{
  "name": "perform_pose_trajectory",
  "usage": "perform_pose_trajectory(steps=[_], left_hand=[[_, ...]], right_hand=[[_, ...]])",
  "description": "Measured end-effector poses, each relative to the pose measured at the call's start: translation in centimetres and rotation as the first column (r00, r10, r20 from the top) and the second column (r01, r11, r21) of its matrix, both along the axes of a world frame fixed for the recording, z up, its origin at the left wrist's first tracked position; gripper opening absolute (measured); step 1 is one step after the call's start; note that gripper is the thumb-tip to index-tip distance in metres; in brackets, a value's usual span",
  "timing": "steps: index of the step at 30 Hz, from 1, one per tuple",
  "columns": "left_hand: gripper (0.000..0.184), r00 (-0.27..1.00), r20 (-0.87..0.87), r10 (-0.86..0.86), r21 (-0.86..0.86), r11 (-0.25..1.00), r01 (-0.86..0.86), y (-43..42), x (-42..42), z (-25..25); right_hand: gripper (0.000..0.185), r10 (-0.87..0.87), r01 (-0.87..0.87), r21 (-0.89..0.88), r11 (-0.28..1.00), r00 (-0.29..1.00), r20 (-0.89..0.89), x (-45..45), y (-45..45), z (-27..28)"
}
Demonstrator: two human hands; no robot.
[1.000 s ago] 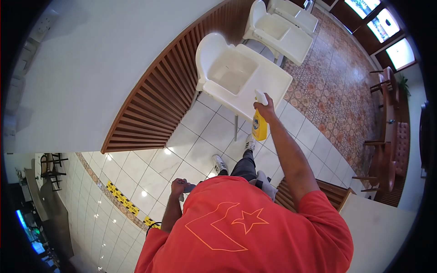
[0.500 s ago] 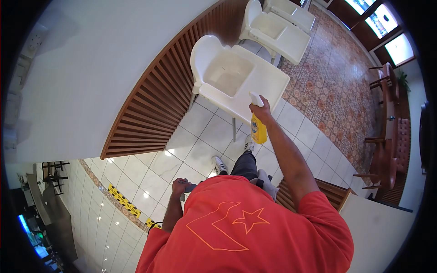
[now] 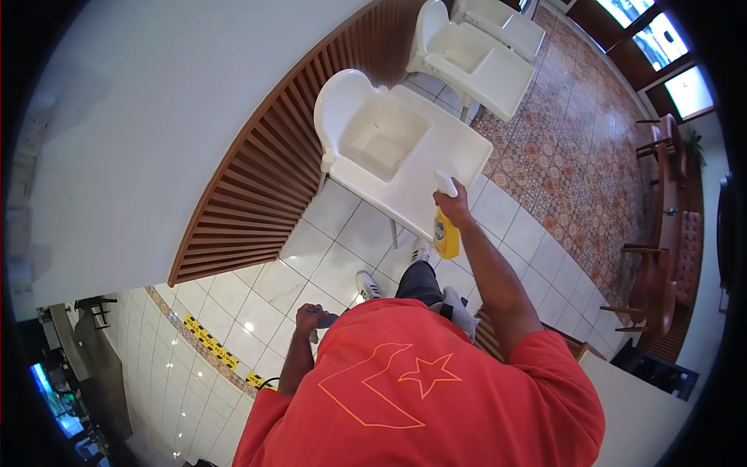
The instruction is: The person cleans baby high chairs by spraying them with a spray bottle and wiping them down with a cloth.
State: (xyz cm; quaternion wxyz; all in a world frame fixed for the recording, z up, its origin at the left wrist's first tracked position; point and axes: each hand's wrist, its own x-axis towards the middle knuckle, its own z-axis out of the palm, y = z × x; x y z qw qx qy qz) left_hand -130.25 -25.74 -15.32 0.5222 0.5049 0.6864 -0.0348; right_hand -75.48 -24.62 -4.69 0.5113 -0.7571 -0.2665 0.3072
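My right hand (image 3: 454, 204) is wrapped round the neck of a yellow spray bottle (image 3: 446, 237) with a white trigger head (image 3: 445, 184). The bottle is upright at the near edge of a white high chair's tray (image 3: 447, 148); whether it touches the tray cannot be told. Behind that tray is the chair's hollow seat (image 3: 381, 144). Lower down and to the left, my left hand (image 3: 310, 317) is closed on a grey cloth (image 3: 327, 320) beside the red shirt, partly hidden by the shirt.
More white high chairs (image 3: 475, 66) stand beyond the nearest one. A slatted wood panel (image 3: 257, 179) curves along the wall on the left. Yellow warning tape (image 3: 210, 342) lies on the tiled floor. Wooden chairs (image 3: 657, 307) line the right side.
The nearest high chair has shifted left and slightly down in view. My right hand and the bottle are slightly lower than before. Both hands keep their holds.
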Motion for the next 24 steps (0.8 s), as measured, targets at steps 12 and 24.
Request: perform_pose_trajectory(steps=[12,24], left_hand=[[0.042,0.999,0.014,-0.036,0.059,0.998,0.035,5.3,9.2,2.0],[0.039,0.998,0.055,-0.038,0.049,0.998,0.036,6.5,17.9,3.7]], right_hand=[[0.027,-0.029,0.029,-0.002,1.000,0.999,-0.046,7.9,-5.7,-1.1],[0.024,-0.049,0.050,0.011,0.999,0.998,-0.046,12.5,-7.6,-2.3]])
